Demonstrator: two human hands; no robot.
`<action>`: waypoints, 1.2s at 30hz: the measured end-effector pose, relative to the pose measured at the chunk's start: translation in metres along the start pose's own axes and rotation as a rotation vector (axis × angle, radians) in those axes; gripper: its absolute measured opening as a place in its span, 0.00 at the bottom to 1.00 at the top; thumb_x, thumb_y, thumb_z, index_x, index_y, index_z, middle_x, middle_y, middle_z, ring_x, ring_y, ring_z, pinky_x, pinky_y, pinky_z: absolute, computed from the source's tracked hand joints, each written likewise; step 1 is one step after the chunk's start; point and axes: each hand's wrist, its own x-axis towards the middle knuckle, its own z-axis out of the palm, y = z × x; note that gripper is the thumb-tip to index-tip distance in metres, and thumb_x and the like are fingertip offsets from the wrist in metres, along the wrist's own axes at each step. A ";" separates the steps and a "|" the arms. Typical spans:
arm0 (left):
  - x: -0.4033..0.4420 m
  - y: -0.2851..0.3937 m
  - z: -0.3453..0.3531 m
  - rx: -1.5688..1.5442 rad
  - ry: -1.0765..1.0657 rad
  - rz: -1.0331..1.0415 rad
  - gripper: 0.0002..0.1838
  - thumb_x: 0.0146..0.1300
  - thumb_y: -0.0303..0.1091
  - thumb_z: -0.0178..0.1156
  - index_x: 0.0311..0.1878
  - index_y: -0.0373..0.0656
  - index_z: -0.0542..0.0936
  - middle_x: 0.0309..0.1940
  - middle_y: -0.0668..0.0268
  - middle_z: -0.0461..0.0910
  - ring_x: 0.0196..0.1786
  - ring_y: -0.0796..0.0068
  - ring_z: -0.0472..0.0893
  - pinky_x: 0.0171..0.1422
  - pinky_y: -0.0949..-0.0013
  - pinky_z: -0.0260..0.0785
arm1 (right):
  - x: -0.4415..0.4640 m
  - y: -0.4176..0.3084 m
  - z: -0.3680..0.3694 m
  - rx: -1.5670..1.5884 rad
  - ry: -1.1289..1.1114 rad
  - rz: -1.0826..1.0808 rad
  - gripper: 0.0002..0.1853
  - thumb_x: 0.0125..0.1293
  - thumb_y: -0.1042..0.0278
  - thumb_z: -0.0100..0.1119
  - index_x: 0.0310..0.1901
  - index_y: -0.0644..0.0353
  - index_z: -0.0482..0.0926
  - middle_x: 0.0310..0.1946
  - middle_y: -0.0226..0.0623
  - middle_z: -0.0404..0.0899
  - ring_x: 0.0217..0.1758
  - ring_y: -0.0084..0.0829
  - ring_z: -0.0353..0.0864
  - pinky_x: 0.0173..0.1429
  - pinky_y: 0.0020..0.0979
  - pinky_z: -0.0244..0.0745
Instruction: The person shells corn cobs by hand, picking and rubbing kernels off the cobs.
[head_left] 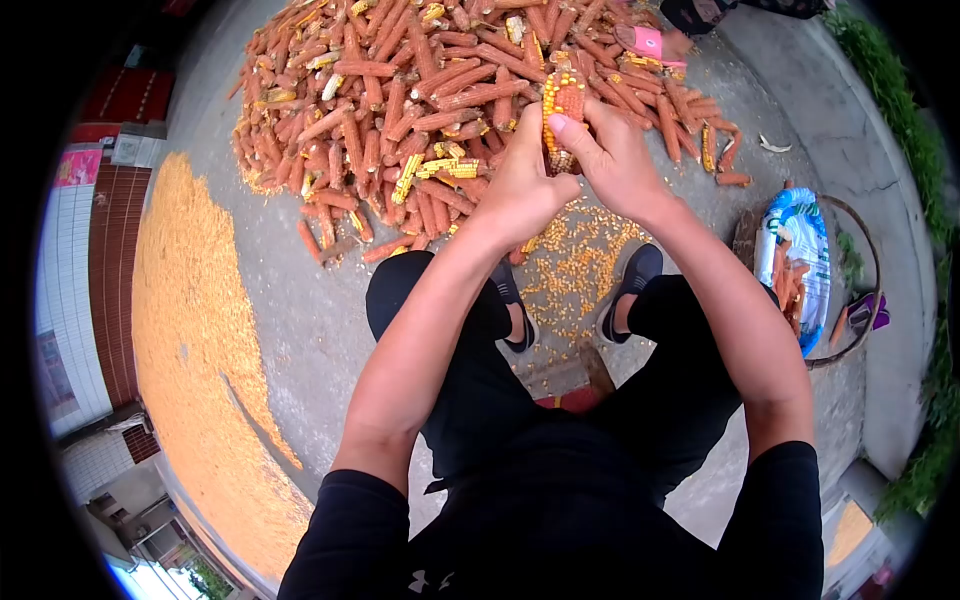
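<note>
Holds a partly stripped corn cob (569, 92) roughly upright between both hands, with yellow kernels along its left side and bare reddish core along its right. Wraps the left hand (525, 180) around the lower left of the cob; clasps the right side with the right hand (622, 160), laying that thumb on the kernels. Faces a large pile of reddish cobs (400, 100) just beyond the hands and spreading to their left, including several bearing yellow rows. Has loose kernels (570, 268) scattered below the hands on grey ground (320, 330), between dark shoes (642, 268). Has to the right of the hands a handled basket (878, 270), lined with blue-and-white plastic (817, 250) and containing cobs. Has well to their left a broad spread of yellow grain (190, 310). Sits near another person's foot in a pink slipper (648, 42), beyond the right hand.
</note>
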 end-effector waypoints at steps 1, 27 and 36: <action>-0.001 0.010 -0.007 -0.125 -0.076 -0.057 0.43 0.67 0.58 0.64 0.75 0.41 0.61 0.62 0.59 0.74 0.60 0.69 0.75 0.63 0.66 0.64 | 0.002 -0.002 -0.006 0.070 -0.068 0.096 0.22 0.73 0.49 0.56 0.50 0.63 0.82 0.38 0.55 0.85 0.44 0.48 0.87 0.49 0.43 0.78; 0.015 0.009 -0.003 -0.450 0.488 0.080 0.16 0.78 0.41 0.50 0.34 0.43 0.75 0.30 0.73 0.73 0.32 0.84 0.68 0.38 0.73 0.63 | -0.015 -0.025 0.006 0.362 -0.209 0.061 0.23 0.79 0.55 0.49 0.32 0.68 0.73 0.21 0.37 0.69 0.26 0.27 0.68 0.35 0.35 0.67; 0.016 0.008 -0.013 -0.711 0.376 0.038 0.18 0.79 0.45 0.42 0.38 0.44 0.73 0.24 0.67 0.71 0.26 0.76 0.69 0.33 0.70 0.63 | -0.013 -0.034 0.004 0.832 -0.273 0.365 0.22 0.79 0.50 0.49 0.32 0.59 0.76 0.21 0.27 0.70 0.20 0.17 0.67 0.22 0.25 0.59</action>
